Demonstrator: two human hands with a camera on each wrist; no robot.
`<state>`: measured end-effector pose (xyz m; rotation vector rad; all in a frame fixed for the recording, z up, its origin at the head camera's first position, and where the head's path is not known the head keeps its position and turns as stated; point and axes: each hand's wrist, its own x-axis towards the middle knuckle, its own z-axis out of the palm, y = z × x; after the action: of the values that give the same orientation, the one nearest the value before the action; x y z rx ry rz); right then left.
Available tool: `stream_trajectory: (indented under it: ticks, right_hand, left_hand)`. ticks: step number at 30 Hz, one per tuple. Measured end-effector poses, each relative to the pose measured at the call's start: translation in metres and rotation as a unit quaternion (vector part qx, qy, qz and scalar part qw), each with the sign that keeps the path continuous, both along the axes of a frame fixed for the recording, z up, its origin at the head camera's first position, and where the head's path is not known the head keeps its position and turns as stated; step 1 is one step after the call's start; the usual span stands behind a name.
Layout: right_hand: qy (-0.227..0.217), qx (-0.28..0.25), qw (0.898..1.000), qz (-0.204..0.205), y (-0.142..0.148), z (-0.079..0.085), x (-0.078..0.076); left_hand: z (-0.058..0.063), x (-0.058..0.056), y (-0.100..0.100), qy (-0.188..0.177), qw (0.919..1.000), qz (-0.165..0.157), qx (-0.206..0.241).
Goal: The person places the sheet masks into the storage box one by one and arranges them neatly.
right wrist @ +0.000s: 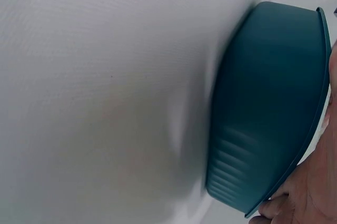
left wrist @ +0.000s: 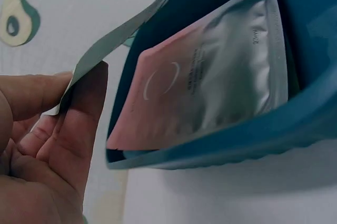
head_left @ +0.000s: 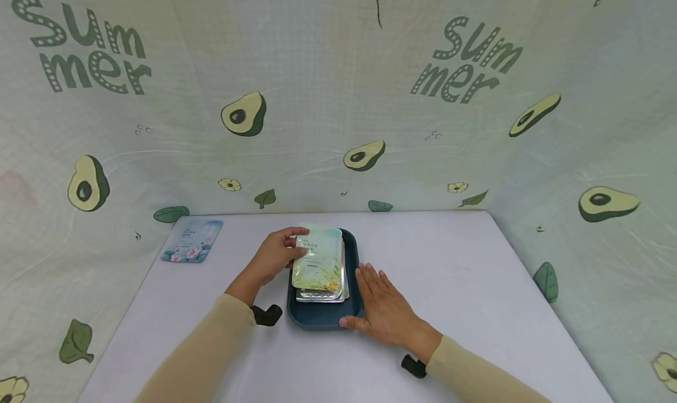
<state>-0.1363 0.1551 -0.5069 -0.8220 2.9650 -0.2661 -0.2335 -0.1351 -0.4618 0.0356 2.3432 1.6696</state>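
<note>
In the head view my left hand (head_left: 271, 255) pinches the left edge of a pale green packet (head_left: 318, 261) with a plant print, between thumb and fingers. That flat packet is raised over a dark blue tray (head_left: 317, 321). Beneath it lies a pink-and-silver foil packet (left wrist: 210, 71), which the left wrist view shows inside the tray; only a silver edge (head_left: 319, 298) shows from above. My right hand (head_left: 385, 309) rests on the tray's right rim, its fingers straight and its thumb at the near right corner. The right wrist view shows the tray's outer wall (right wrist: 268, 97).
A blue packet with a pink flower print (head_left: 193, 241) lies at the table's far left corner. The white table (head_left: 449, 274) extends on both sides of the tray. Behind and around it hangs an avocado-print cloth (head_left: 317, 97).
</note>
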Motion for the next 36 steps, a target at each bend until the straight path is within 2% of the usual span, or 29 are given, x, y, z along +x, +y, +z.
stream_trajectory:
  ticks: [6,8,12,17,20,28,33,36]
  right_hand:
    - [-0.002,0.005,1.0,-0.001,0.0,0.0,0.0]
    - [-0.002,0.008,1.0,-0.002,0.0,-0.001,0.0]
    - [0.001,0.011,1.0,-0.003,0.0,-0.002,-0.001]
    - [0.007,0.005,1.0,-0.003,0.001,-0.003,-0.001]
    - [0.006,0.003,1.0,-0.003,0.001,-0.004,-0.001]
    - [0.007,0.003,1.0,-0.001,-0.001,-0.004,-0.001]
    - [0.007,0.001,1.0,0.001,-0.002,-0.002,0.0]
    - [0.01,-0.001,1.0,0.0,-0.002,-0.001,0.0]
  left_hand:
    - [-0.011,-0.003,0.013,-0.004,0.9999,-0.013,-0.003]
    - [-0.014,-0.003,0.015,0.001,0.9997,-0.011,-0.023]
    - [-0.016,-0.003,0.016,0.026,0.9953,-0.005,-0.093]
    - [-0.009,-0.003,0.019,0.061,0.9782,-0.011,-0.198]
    - [-0.005,-0.002,0.022,0.066,0.9685,-0.013,-0.24]
    - [0.003,0.004,0.025,0.06,0.9547,-0.007,-0.291]
    - [0.016,0.007,0.019,0.121,0.9407,0.029,-0.315]
    - [0.02,0.009,0.01,0.158,0.9293,0.049,-0.33]
